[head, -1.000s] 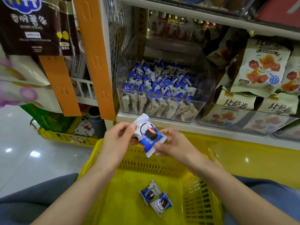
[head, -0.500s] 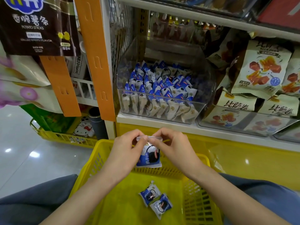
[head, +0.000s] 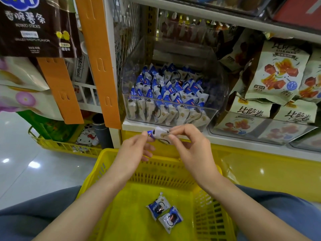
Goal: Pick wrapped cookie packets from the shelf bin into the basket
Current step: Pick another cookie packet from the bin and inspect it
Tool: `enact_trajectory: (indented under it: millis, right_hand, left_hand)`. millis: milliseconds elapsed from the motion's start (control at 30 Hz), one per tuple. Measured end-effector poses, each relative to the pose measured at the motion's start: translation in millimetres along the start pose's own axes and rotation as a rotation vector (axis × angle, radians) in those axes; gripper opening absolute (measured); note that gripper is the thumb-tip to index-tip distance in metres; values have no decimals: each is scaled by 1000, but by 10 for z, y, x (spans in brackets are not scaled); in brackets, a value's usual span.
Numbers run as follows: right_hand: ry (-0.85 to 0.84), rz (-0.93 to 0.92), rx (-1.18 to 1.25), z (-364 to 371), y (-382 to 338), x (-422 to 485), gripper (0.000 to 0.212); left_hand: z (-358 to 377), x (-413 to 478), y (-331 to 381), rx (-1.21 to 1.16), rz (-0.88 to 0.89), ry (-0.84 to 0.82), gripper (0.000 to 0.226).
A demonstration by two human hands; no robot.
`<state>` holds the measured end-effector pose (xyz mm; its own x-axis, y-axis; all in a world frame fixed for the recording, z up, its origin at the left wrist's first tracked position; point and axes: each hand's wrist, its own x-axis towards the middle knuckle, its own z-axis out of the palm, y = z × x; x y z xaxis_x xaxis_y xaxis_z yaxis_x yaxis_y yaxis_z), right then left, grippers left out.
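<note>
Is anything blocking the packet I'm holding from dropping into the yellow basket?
Nothing visible does. The left hand and right hand pinch the packet over the far rim of the basket, which holds only two packets.

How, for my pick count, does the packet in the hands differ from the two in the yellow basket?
The held blue-white cookie packet is pinched in the air between left hand and right hand; the two basket packets lie loose on the floor of the yellow plastic basket. It shows mostly pale wrapper; they show blue fronts. Same design.
</note>
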<state>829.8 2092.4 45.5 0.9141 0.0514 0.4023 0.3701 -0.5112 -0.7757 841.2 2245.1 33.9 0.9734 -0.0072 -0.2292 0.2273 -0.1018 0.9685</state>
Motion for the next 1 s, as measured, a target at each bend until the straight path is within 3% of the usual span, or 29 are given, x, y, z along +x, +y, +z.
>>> enact_trajectory:
  millis: [67,200,267,400,467,533,633,700,767,867,1000]
  right_hand:
    - [-72,-135,-123,29,2,-50,5]
    - [-171,-338,-348,54,22,-87,9]
    - [-185,-233,-285,78,-7,-97,17]
    - [-102,248,135,86,-48,-56,36]
    - [-169,459,354,66,-32,-21,31]
    - [-237,593,526,60,-38,-16,26]
    - [-154,653,600,71,-47,-17,27]
    - [-117,670,584,78,-39,-17,29]
    - [-117,682,574,84,-34,-21,30]
    - [-119,669,584,89,-42,-28,32]
    - [-119,623,585,89,-44,-34,33]
  left_hand:
    - [-1,-7,42,-214,-114,-78,36]
    - [-7,-35,11,-255,-7,-69,23]
    - [-4,-27,11,-209,29,-7,20]
    - [18,-31,13,-181,34,-34,22]
    - [32,-41,2,-144,65,-106,23]
    - [51,-60,-20,-63,136,-70,22]
    - [41,-100,-76,459,455,149,26]
    - [60,-147,-96,625,560,131,34]
    - [75,-148,-114,602,522,84,37]
    - [54,-85,-117,493,498,56,22]
    - [24,-40,-107,438,509,51,26]
